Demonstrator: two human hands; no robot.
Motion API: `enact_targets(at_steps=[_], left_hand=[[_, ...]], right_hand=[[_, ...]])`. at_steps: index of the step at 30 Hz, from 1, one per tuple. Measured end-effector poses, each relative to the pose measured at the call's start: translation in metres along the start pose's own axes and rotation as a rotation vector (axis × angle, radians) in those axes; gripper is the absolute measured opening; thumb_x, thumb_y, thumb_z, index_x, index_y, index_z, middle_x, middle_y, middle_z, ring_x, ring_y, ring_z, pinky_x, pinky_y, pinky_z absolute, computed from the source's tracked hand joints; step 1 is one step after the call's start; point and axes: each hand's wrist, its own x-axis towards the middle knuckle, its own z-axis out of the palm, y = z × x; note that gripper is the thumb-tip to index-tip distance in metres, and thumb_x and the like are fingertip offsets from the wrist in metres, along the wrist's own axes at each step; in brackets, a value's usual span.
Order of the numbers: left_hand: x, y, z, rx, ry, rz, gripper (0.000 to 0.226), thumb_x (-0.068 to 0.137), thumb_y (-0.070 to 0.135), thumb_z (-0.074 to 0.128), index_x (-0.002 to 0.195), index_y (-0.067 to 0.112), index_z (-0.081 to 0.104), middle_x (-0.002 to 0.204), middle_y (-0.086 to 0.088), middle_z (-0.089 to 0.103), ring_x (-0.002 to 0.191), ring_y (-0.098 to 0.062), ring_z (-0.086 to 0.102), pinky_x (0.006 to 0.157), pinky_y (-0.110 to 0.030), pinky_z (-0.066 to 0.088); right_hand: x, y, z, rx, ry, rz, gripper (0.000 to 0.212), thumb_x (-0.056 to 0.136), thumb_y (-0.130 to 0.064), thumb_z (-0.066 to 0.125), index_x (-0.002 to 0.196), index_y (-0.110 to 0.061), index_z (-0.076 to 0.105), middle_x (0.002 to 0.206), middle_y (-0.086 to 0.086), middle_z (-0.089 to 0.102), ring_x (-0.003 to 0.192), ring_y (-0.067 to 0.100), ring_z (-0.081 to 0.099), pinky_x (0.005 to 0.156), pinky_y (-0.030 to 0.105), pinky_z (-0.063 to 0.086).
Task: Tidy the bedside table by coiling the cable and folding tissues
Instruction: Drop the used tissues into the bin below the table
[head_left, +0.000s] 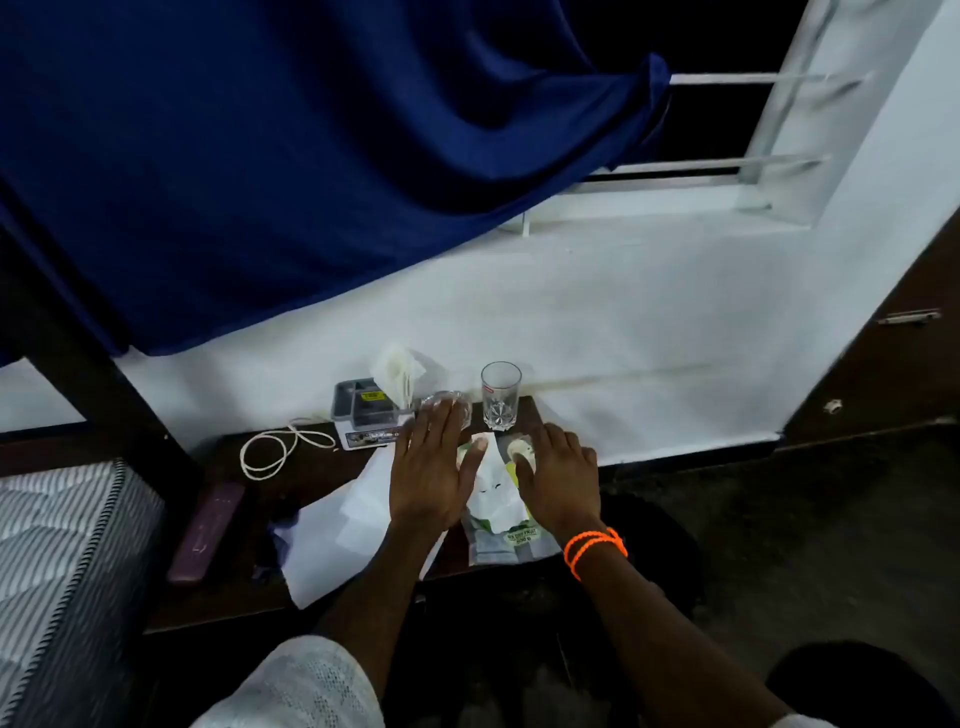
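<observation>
Both hands lie flat with straight fingers, gripping nothing: the left hand (434, 475) and right hand (558, 480) press the thin white tissue (496, 491) between them. If they slide unevenly, it may tear. Farther left, the white looped cable (278, 449) lies well apart, untouched.

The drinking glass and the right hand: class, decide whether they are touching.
Apart. In the head view the drinking glass stands at the back of the table, and a strip of dark tabletop shows between its base and the fingers of the right hand.
</observation>
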Motion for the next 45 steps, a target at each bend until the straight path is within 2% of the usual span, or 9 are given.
enact_targets(at_steps=[3, 5, 10, 17, 26, 32, 38, 42, 45], left_hand=[[-0.003, -0.001, 0.020, 0.222, -0.158, -0.088, 0.056, 0.102, 0.054, 0.035, 0.115, 0.014, 0.072, 0.116, -0.008, 0.068, 0.111, -0.029, 0.059, 0.091, -0.042, 0.042], [-0.009, -0.001, 0.033, 0.311, -0.291, -0.150, 0.061, 0.101, 0.054, 0.033, 0.099, 0.011, 0.077, 0.103, -0.010, 0.070, 0.104, -0.029, 0.060, 0.088, -0.043, 0.041], [-0.007, 0.004, 0.052, 0.338, -0.445, -0.253, 0.060, 0.101, 0.056, 0.033, 0.103, 0.013, 0.075, 0.106, -0.008, 0.072, 0.108, -0.028, 0.062, 0.091, -0.041, 0.042], [0.002, 0.013, 0.064, 0.169, -0.450, -0.473, 0.048, 0.098, 0.052, 0.043, 0.110, 0.015, 0.071, 0.115, -0.006, 0.071, 0.113, -0.027, 0.061, 0.090, -0.037, 0.046], [-0.001, 0.016, 0.065, 0.157, -0.464, -0.534, 0.037, 0.093, 0.040, 0.047, 0.106, 0.016, 0.072, 0.111, -0.004, 0.073, 0.110, -0.026, 0.063, 0.091, -0.037, 0.041], [0.005, 0.018, 0.066, -0.185, -0.475, -0.644, 0.033, 0.090, 0.037, 0.056, 0.109, 0.015, 0.070, 0.119, -0.009, 0.071, 0.116, -0.031, 0.064, 0.089, -0.035, 0.049], [0.006, 0.025, 0.065, -0.421, -0.433, -0.656, 0.027, 0.072, 0.038, 0.083, 0.087, 0.022, 0.067, 0.099, -0.002, 0.074, 0.100, -0.026, 0.069, 0.075, -0.029, 0.049], [0.015, 0.049, 0.059, -0.515, -0.363, -0.622, 0.032, 0.070, 0.034, 0.088, 0.092, 0.027, 0.065, 0.103, 0.002, 0.074, 0.099, -0.023, 0.069, 0.077, -0.027, 0.047], [0.022, 0.079, 0.056, -0.587, -0.368, -0.550, 0.032, 0.075, 0.025, 0.077, 0.105, 0.024, 0.068, 0.108, 0.002, 0.074, 0.103, -0.022, 0.068, 0.078, -0.027, 0.046]], right_hand=[[0.003, 0.006, 0.021, 0.067, -0.142, 0.175, 0.053, 0.093, -0.045, 0.052, 0.140, -0.020, 0.048, 0.136, 0.004, 0.056, 0.127, 0.029, 0.049, 0.102, 0.047, 0.042], [0.004, 0.013, 0.031, 0.114, -0.243, 0.322, 0.053, 0.091, -0.045, 0.054, 0.136, -0.016, 0.051, 0.137, 0.007, 0.053, 0.131, 0.032, 0.045, 0.106, 0.049, 0.039], [0.011, 0.024, 0.041, 0.272, -0.363, 0.533, 0.050, 0.084, -0.035, 0.060, 0.126, -0.009, 0.055, 0.136, 0.014, 0.055, 0.131, 0.038, 0.049, 0.107, 0.049, 0.040], [0.016, 0.037, 0.043, 0.431, -0.366, 0.553, 0.038, 0.077, -0.025, 0.069, 0.106, -0.002, 0.065, 0.117, 0.021, 0.069, 0.111, 0.040, 0.065, 0.093, 0.042, 0.056], [0.007, 0.052, 0.047, 0.402, -0.330, 0.568, 0.026, 0.087, -0.025, 0.064, 0.101, -0.003, 0.067, 0.108, 0.018, 0.071, 0.102, 0.039, 0.069, 0.083, 0.038, 0.056], [0.008, 0.057, 0.048, 0.458, -0.362, 0.549, 0.011, 0.078, -0.010, 0.070, 0.080, 0.001, 0.070, 0.085, 0.015, 0.073, 0.094, 0.035, 0.073, 0.082, 0.036, 0.060], [0.006, 0.060, 0.038, 0.615, -0.283, 0.544, 0.018, 0.074, -0.002, 0.073, 0.087, -0.010, 0.082, 0.094, 0.008, 0.080, 0.098, 0.023, 0.074, 0.084, 0.022, 0.052], [0.006, 0.074, 0.017, 0.673, -0.175, 0.564, 0.015, 0.077, 0.003, 0.073, 0.086, -0.006, 0.081, 0.090, 0.012, 0.079, 0.093, 0.022, 0.073, 0.060, 0.004, 0.038], [0.004, 0.095, 0.001, 0.663, -0.117, 0.589, 0.016, 0.081, 0.001, 0.070, 0.088, -0.007, 0.082, 0.091, 0.013, 0.079, 0.094, 0.024, 0.073, 0.066, 0.010, 0.040]])
